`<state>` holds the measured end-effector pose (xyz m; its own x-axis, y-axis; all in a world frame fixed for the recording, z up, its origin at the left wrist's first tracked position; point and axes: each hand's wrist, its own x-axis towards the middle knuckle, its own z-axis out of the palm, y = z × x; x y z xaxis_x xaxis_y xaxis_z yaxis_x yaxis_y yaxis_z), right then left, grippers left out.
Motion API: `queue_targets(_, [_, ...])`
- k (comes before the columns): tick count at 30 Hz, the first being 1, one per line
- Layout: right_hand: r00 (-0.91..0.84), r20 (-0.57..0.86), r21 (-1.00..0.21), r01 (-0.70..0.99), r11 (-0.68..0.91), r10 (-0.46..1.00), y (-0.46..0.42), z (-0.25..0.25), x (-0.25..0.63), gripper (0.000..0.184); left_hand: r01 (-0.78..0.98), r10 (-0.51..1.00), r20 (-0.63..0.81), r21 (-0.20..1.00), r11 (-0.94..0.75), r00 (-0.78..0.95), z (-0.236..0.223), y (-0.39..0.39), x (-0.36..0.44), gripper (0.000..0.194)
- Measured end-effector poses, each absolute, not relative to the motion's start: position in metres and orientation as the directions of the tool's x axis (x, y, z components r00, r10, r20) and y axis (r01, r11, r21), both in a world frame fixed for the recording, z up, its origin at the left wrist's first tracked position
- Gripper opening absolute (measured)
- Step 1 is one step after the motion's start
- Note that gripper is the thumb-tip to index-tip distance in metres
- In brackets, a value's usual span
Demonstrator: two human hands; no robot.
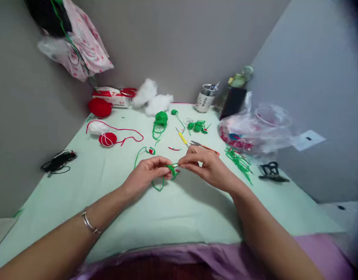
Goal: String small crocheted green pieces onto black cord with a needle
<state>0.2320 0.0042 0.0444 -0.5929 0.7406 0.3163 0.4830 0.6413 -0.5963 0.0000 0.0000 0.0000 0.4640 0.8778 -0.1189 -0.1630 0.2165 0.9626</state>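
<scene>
Both pinching: L grip grn yarn, R grip tool; room before tbl edge.

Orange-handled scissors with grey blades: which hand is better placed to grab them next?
Probably the right hand: the scissors lie just beyond it, while the left hand is farther off, pinching the green yarn piece.

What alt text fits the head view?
A bare left hand holds a small green yarn piece while the bare right hand holds a thin silvery tool to it, over a pale green tabletop. Beyond lie a green yarn bundle, a slim yellow tool and fluffy white stuffing.
</scene>
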Motion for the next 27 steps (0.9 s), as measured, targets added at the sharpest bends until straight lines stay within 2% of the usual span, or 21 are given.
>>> queue_targets(15, [-0.606, 0.284, -0.594, 0.498, 0.633, 0.743, 0.0054, 0.0453, 0.2313, 0.013, -0.121, 0.866, -0.115, 0.973, 0.198, 0.487, 0.0027, -0.0027, 0.0005, 0.013])
queue_targets(22, [-0.590, 0.255, -0.661, 0.472, 0.584, 0.766, 0.0049, 0.0416, 0.2250, 0.011, -0.140, 0.848, -0.126, 0.964, 0.228, 0.514, 0.0020, -0.0032, 0.0010, 0.016])
queue_targets(27, [-0.500, 0.284, -0.696, 0.480, 0.534, 0.818, 0.0074, 0.0382, 0.2232, 0.008, -0.186, 0.848, -0.165, 0.938, 0.293, 0.504, 0.0014, -0.0035, 0.0017, 0.017])
